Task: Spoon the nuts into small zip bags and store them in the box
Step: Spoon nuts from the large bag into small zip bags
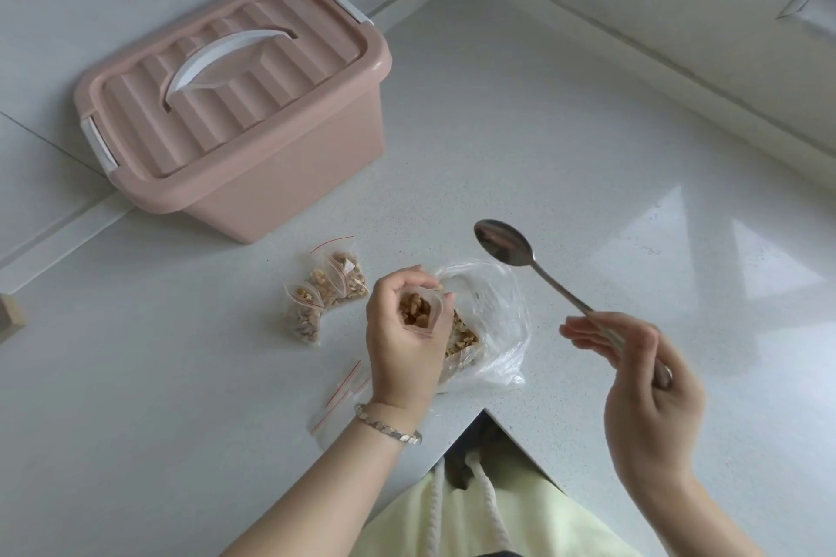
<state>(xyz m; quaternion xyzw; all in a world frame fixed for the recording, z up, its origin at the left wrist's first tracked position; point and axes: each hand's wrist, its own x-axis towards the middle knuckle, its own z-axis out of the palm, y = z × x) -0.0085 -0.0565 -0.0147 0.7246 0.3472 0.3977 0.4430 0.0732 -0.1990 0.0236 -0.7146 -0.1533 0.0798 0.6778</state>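
My left hand (402, 339) grips a small zip bag (418, 310) upright with its mouth open, and walnut pieces fill it. Just right of it lies a large clear plastic bag (493, 321) with loose nuts inside. My right hand (642, 380) holds a metal spoon (504, 245) by the handle, raised to the right of the bags, its bowl empty. Several filled zip bags (323, 292) lie in a heap left of my left hand. The pink box (253, 122) stands at the back left with its lid shut.
Empty zip bags with red strips (341, 391) lie flat near my left wrist. The white counter (565, 140) forms an inner corner with a cut-out edge near my body. A small wooden block (9, 317) sits at the far left edge.
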